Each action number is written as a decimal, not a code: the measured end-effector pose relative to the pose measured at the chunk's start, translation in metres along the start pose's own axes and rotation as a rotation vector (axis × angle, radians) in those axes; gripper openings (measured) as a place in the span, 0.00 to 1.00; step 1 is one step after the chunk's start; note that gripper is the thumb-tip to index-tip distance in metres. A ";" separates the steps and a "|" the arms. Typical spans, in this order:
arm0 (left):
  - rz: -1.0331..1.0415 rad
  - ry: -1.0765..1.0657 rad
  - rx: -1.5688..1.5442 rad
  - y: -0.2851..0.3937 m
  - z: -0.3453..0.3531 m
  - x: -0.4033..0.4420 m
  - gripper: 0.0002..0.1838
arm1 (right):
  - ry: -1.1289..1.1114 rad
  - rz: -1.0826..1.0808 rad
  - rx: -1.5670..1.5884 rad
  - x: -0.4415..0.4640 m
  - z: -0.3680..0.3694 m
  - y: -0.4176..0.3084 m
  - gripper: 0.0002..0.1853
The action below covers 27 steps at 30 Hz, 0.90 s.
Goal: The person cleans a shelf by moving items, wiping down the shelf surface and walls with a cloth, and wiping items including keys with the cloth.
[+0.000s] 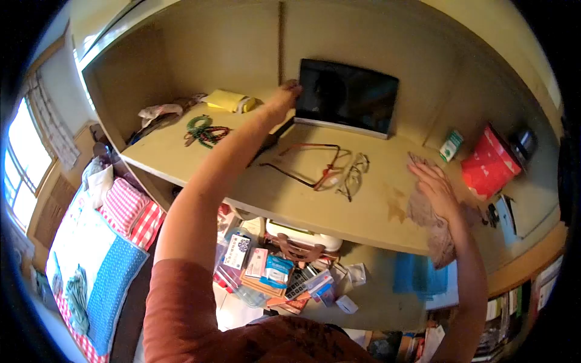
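A small black flat screen (348, 94) stands tilted back against the rear panel of the wooden shelf (242, 193). My left hand (285, 98) is at its left edge, the fingers curled closed around that side; part of the grip is hidden. On the right, my right hand (434, 184) lies flat with fingers stretched out on a crumpled brownish cloth (423, 212), pressing it to the shelf surface. A brown stain (396, 206) shows just left of the cloth. Between my arms lie dark-rimmed glasses (315, 183) and a second, thin-framed pair of glasses (353, 176).
Beaded strings (206, 130) and a yellow packet (227, 101) lie at the left. A red container (489, 163) and a green-white box (451, 146) stand at the right. Below, a lower surface holds boxes, a calculator (296, 283) and blue folders (420, 275). A bed (103, 266) stands lower left.
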<state>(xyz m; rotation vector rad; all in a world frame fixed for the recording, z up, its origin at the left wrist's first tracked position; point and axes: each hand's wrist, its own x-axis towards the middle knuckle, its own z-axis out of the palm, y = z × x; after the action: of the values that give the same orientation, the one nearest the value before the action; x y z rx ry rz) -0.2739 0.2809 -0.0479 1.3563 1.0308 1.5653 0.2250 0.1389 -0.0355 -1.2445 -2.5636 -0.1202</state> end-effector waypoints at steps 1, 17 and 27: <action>0.031 -0.025 -0.060 -0.016 -0.004 0.017 0.25 | 0.005 -0.020 -0.003 0.001 -0.001 -0.001 0.27; 0.080 0.346 -0.368 0.077 -0.046 -0.032 0.12 | 0.013 0.009 0.006 0.000 0.000 0.002 0.26; 0.096 0.444 -0.103 0.095 -0.190 -0.096 0.11 | -0.011 0.023 0.028 -0.001 -0.002 0.000 0.26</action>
<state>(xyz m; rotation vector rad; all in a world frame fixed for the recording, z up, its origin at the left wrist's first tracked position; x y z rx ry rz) -0.4590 0.1440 -0.0089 1.0215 1.1373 2.0200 0.2264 0.1378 -0.0337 -1.2669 -2.5504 -0.0724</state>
